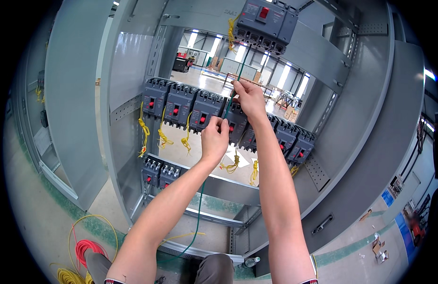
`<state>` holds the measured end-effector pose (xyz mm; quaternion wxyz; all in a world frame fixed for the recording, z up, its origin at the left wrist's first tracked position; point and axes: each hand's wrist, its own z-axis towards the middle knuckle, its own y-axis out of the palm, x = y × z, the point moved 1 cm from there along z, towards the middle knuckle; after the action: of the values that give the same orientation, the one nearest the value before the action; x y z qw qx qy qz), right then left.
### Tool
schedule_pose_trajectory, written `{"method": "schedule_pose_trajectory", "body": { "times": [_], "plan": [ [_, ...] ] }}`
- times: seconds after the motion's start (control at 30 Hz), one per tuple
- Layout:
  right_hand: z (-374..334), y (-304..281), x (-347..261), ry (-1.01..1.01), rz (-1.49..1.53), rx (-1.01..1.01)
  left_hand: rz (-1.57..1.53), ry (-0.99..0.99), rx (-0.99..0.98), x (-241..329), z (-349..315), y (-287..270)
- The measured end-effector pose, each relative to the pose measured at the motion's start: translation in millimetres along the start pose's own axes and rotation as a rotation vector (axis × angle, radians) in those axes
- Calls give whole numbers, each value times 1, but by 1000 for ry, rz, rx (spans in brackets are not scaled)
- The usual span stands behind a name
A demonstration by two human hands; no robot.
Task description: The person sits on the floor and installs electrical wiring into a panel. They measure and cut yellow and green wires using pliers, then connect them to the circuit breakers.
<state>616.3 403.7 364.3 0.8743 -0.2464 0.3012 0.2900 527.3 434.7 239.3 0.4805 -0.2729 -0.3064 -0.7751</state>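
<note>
A thin green wire (199, 213) rises from the floor, passes both hands and runs up toward the large dark grey circuit breaker (264, 23) at the top. My left hand (214, 141) pinches it in front of the middle row of circuit breakers (181, 103). Higher and to the right, my right hand (250, 98) has its fingers closed on the same wire. A small dark piece by the right fingertips is too small to name. Each breaker shows a red switch, and yellow wire bundles (163, 137) hang from several of them.
Grey cabinet walls (356, 118) flank my arms on both sides. Two smaller breakers (169, 176) sit on a lower rail at left. Coils of red wire (89, 251) and yellow wire (70, 276) lie on the floor at lower left. A plastic bottle (251, 261) stands near my knee.
</note>
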Motion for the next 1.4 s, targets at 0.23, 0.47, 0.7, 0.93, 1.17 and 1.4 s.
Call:
{"method": "schedule_pose_trajectory", "body": {
  "times": [0.23,0.47,0.7,0.93,1.17,1.4],
  "plan": [
    [0,0,0,4,3,9,12,8,25,-4,2,4],
    [1,0,6,-8,4,7,14,-18,57,0,1,4],
    [-1,3,-4,-109,-146,30,-40,-67,26,6,4,-12],
    [-174,54,-11,-254,-179,114,-181,-347,-57,-32,-128,-134],
    [-392,86,109,403,-150,-216,-218,-845,-49,-41,-338,-199],
    [-442,86,126,176,-247,-874,-280,-636,-501,83,-451,-154]
  ]
}}
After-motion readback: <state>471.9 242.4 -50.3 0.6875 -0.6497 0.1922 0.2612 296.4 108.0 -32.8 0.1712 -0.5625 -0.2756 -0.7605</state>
